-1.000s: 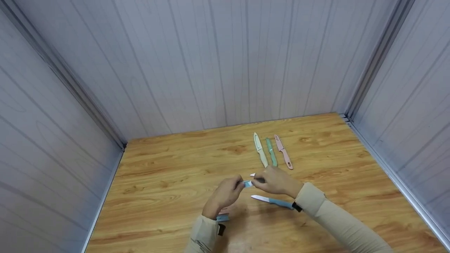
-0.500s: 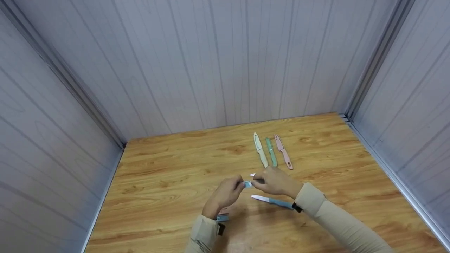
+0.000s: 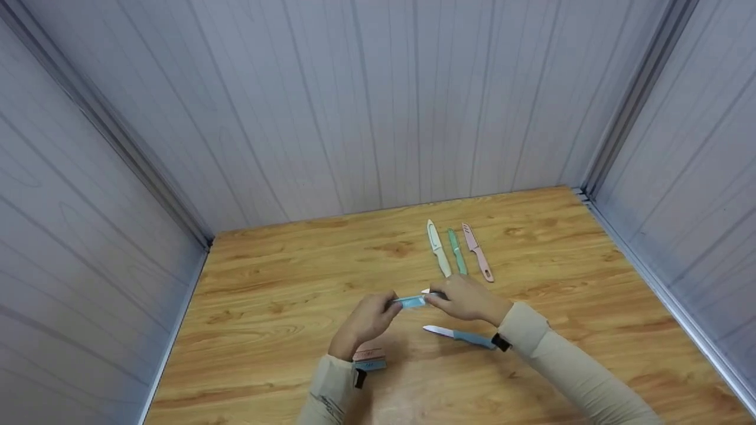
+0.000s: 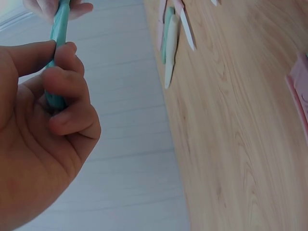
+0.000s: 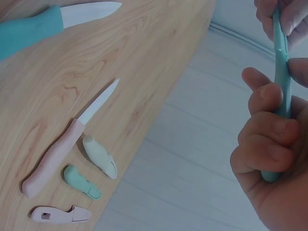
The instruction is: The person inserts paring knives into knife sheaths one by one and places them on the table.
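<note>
In the head view, a light blue knife [image 3: 411,301] spans both hands above the table, its blade end apparently in a matching sheath. My left hand [image 3: 364,319] pinches the sheath end between thumb and fingers. At the other end, my right hand [image 3: 469,298] curls round the handle [image 5: 282,103], seen in the right wrist view. Fingers hide much of the join. Below the right hand lies a bare blue knife [image 3: 469,338] with a white blade. A pink-handled knife [image 5: 54,156] with a bare blade lies mostly hidden under that hand in the head view.
Farther back lie a cream knife [image 3: 438,251], a green knife [image 3: 457,252] and a pink knife [image 3: 478,254], all sheathed. Near the left wrist are a pink sheath [image 3: 369,354] and a blue sheath [image 3: 370,365]. Pale panel walls border the wooden table [image 3: 283,283].
My left hand has shifted a little left, and more of the light blue piece shows between the hands. The right hand has risen very slightly. Knives on the table stay put.
</note>
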`<move>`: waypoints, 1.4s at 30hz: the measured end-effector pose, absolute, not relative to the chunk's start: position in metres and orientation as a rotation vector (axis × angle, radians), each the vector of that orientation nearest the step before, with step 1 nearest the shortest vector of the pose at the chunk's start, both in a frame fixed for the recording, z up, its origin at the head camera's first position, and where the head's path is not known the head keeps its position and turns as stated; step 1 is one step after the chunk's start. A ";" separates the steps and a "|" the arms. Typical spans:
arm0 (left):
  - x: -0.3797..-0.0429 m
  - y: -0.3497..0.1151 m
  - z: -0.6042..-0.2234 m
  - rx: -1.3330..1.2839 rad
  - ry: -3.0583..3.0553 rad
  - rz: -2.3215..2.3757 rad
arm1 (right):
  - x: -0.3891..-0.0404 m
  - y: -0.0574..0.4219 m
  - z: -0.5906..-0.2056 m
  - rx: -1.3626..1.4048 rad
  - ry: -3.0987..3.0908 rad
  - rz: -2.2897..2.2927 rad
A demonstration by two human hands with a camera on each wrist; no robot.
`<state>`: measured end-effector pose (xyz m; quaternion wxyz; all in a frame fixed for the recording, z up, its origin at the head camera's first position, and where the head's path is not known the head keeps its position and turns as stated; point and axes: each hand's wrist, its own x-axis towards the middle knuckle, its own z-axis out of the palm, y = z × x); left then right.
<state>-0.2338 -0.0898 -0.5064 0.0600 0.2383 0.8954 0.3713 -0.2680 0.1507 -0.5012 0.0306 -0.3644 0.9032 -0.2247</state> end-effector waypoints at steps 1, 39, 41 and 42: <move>-0.234 -0.092 -0.507 0.711 2.710 1.123 | -0.269 0.152 -0.501 -1.104 2.794 -0.692; -0.209 -0.157 -0.569 0.559 2.612 0.813 | -0.314 0.231 -0.524 -0.356 2.872 -0.900; -0.210 -0.157 -0.571 0.552 2.621 0.813 | -0.317 0.234 -0.526 -0.322 2.869 -0.929; -0.210 -0.157 -0.571 0.546 2.624 0.815 | -0.318 0.236 -0.527 -0.304 2.869 -0.944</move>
